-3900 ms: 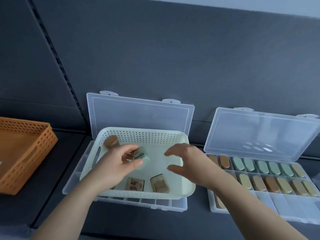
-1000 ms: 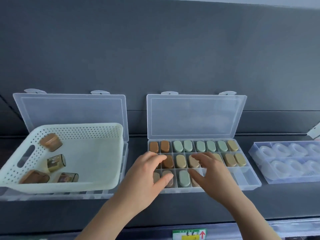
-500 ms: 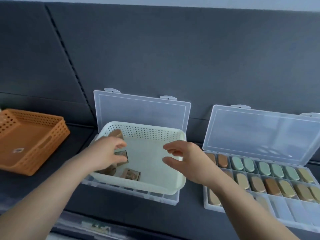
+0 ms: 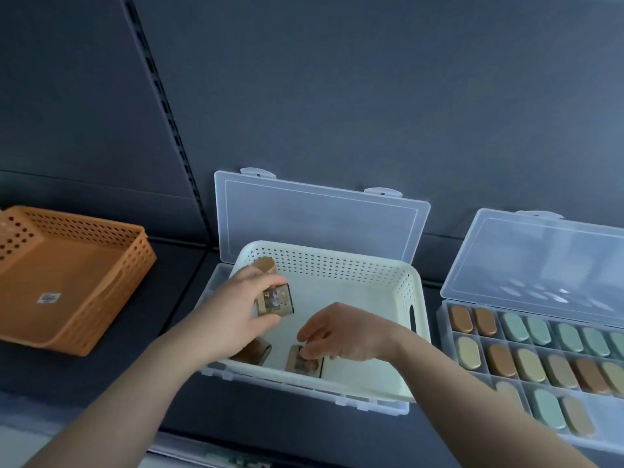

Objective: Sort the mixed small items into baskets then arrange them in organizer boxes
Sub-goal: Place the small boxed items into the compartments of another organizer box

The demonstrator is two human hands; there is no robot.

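The left hand [image 4: 233,319] reaches in over the near-left rim of the white basket [image 4: 337,261], with the forearm rising from the near left. Its thumb and curled fingers grip a brown block [image 4: 275,300], held above the basket floor. The right hand [image 4: 341,332] comes in from the near right, wrist bent down. Its curled fingertips pinch the far end of a near block [image 4: 305,364] that lies flat by the near wall. A third block [image 4: 255,352] lies under the left hand, and a far block [image 4: 265,265] sits in the far-left corner. The white basket rests on an open clear box [image 4: 320,224]. An orange basket [image 4: 67,282] stands to the left and a filled box [image 4: 540,251] to the right.
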